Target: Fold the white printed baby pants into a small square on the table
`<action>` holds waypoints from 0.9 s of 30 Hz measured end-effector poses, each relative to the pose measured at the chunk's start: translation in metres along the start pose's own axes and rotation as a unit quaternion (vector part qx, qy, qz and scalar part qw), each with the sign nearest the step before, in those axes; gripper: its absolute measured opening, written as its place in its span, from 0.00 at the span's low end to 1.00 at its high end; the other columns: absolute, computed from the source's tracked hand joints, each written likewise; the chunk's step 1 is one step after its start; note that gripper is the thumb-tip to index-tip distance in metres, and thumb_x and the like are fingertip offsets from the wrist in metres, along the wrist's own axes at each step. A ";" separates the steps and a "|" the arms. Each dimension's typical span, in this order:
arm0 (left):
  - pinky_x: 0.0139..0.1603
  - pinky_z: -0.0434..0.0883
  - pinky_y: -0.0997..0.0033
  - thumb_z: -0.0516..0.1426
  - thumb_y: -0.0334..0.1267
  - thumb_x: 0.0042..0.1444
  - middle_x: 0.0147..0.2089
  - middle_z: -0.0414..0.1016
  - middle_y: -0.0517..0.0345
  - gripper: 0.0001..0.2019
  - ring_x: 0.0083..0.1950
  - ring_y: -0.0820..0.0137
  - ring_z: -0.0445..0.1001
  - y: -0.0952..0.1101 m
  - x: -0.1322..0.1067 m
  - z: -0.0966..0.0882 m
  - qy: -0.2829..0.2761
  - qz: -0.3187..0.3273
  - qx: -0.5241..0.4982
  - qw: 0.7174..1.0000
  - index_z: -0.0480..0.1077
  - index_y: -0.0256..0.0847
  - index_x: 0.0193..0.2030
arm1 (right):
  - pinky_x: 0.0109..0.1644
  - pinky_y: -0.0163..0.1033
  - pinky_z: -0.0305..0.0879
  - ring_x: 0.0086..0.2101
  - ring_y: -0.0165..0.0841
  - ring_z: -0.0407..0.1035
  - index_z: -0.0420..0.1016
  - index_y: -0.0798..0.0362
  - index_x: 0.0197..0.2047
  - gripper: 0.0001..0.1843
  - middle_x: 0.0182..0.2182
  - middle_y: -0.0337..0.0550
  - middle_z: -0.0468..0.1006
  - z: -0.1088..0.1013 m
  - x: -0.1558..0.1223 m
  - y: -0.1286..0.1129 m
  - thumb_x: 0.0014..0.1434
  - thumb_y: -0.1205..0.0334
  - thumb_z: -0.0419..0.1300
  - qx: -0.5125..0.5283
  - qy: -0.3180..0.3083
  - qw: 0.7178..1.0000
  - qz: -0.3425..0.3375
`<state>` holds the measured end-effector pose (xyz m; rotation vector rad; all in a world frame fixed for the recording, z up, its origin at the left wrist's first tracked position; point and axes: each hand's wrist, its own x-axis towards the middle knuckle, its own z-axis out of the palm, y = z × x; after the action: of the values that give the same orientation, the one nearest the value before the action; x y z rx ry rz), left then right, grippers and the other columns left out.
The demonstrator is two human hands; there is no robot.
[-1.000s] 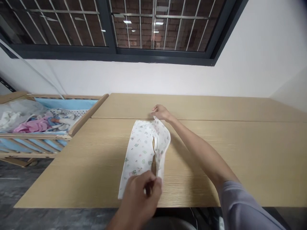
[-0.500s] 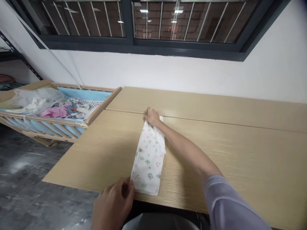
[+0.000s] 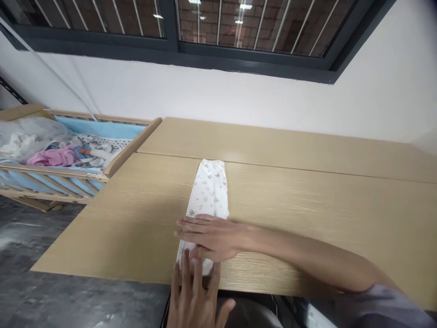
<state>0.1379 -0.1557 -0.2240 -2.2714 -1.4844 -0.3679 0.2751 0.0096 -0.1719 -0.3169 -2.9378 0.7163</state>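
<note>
Head view: folded white printed cloth (image 3: 208,193) runs 12 to 6 o'clock under the right hand (image 3: 211,238), fingers pressed together, left hand (image 3: 193,300), fingers spread at its 6 o'clock end

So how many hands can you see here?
2. The right hand lies across the near end of the folded printed cloth on the wooden table. The left hand is just below it at the table's near edge, reaching up to the cloth. No others show.

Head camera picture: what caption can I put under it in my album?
A right hand lies flat on a folded white printed cloth on a wooden table, with the left hand at its near end.
</note>
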 end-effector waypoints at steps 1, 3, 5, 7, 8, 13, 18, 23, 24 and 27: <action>0.56 0.71 0.41 0.58 0.58 0.57 0.65 0.71 0.37 0.37 0.63 0.38 0.69 -0.001 -0.002 0.000 -0.008 0.006 -0.001 1.000 0.61 0.48 0.71 | 0.75 0.49 0.40 0.73 0.39 0.40 0.49 0.55 0.76 0.35 0.74 0.54 0.47 0.003 -0.001 0.006 0.73 0.46 0.45 -0.009 -0.007 1.000 0.003; 0.55 0.71 0.37 0.61 0.54 0.56 0.67 0.68 0.34 0.40 0.64 0.35 0.68 -0.002 -0.003 -0.001 -0.028 0.012 -0.001 1.000 0.57 0.47 0.73 | 0.76 0.51 0.36 0.73 0.40 0.37 0.48 0.53 0.76 0.36 0.75 0.52 0.44 0.002 0.003 0.030 0.73 0.43 0.45 -0.029 -0.006 0.999 0.033; 0.55 0.71 0.36 0.64 0.50 0.54 0.68 0.66 0.31 0.43 0.65 0.33 0.67 -0.003 -0.003 -0.004 -0.043 0.018 0.005 0.999 0.54 0.47 0.74 | 0.76 0.56 0.32 0.74 0.43 0.35 0.46 0.50 0.77 0.38 0.75 0.50 0.40 -0.009 0.010 0.065 0.72 0.39 0.44 -0.051 0.012 0.995 0.091; 0.55 0.72 0.36 0.65 0.48 0.52 0.68 0.66 0.31 0.44 0.65 0.32 0.67 -0.003 -0.003 -0.006 -0.049 0.024 0.011 0.998 0.54 0.47 0.75 | 0.76 0.57 0.29 0.74 0.44 0.34 0.45 0.49 0.77 0.39 0.75 0.48 0.39 -0.024 0.018 0.104 0.71 0.37 0.43 -0.071 0.039 0.984 0.156; 0.55 0.72 0.36 0.65 0.48 0.52 0.68 0.66 0.31 0.44 0.66 0.33 0.66 -0.003 -0.002 -0.007 -0.050 0.026 0.013 0.998 0.54 0.47 0.75 | 0.76 0.56 0.29 0.74 0.44 0.33 0.44 0.49 0.77 0.40 0.75 0.48 0.39 -0.032 0.022 0.123 0.71 0.37 0.43 -0.080 0.052 0.978 0.184; 0.56 0.72 0.36 0.66 0.50 0.52 0.68 0.66 0.31 0.45 0.66 0.34 0.67 -0.001 0.001 -0.008 -0.039 0.027 0.022 0.999 0.54 0.46 0.74 | 0.76 0.53 0.30 0.74 0.41 0.35 0.43 0.49 0.77 0.36 0.75 0.44 0.40 -0.060 0.033 0.187 0.73 0.42 0.39 -0.116 0.067 0.964 0.229; 0.56 0.73 0.38 0.58 0.58 0.59 0.67 0.69 0.34 0.38 0.63 0.40 0.71 -0.006 0.005 -0.010 0.013 0.008 0.001 1.000 0.60 0.43 0.72 | 0.76 0.55 0.34 0.73 0.43 0.37 0.44 0.56 0.77 0.36 0.75 0.51 0.42 -0.065 0.025 0.156 0.73 0.45 0.41 -0.119 0.118 0.963 0.211; 0.57 0.76 0.59 0.55 0.47 0.67 0.62 0.76 0.48 0.23 0.60 0.59 0.76 -0.042 0.010 -0.013 0.024 -0.003 -0.111 0.994 0.66 0.42 0.65 | 0.64 0.50 0.65 0.60 0.42 0.67 0.69 0.55 0.64 0.26 0.61 0.54 0.73 -0.045 -0.017 0.038 0.74 0.50 0.43 -0.067 0.182 0.968 0.156; 0.56 0.77 0.62 0.55 0.47 0.67 0.61 0.77 0.49 0.21 0.59 0.61 0.77 -0.051 0.011 -0.012 0.023 0.008 -0.137 0.990 0.68 0.44 0.63 | 0.59 0.46 0.70 0.53 0.38 0.72 0.73 0.52 0.60 0.24 0.54 0.50 0.78 -0.035 -0.028 0.015 0.74 0.49 0.43 -0.041 0.149 0.981 0.120; 0.54 0.78 0.66 0.54 0.43 0.68 0.57 0.80 0.53 0.15 0.55 0.64 0.80 -0.076 0.009 -0.010 0.021 0.058 -0.184 0.981 0.72 0.46 0.58 | 0.57 0.47 0.71 0.50 0.40 0.73 0.74 0.51 0.59 0.24 0.51 0.49 0.80 0.004 -0.059 -0.038 0.71 0.46 0.50 -0.068 0.099 0.991 0.055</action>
<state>0.0717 -0.1258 -0.1966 -2.6002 -1.3451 -0.7002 0.3249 -0.0386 -0.1601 -0.5336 -2.8022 0.4671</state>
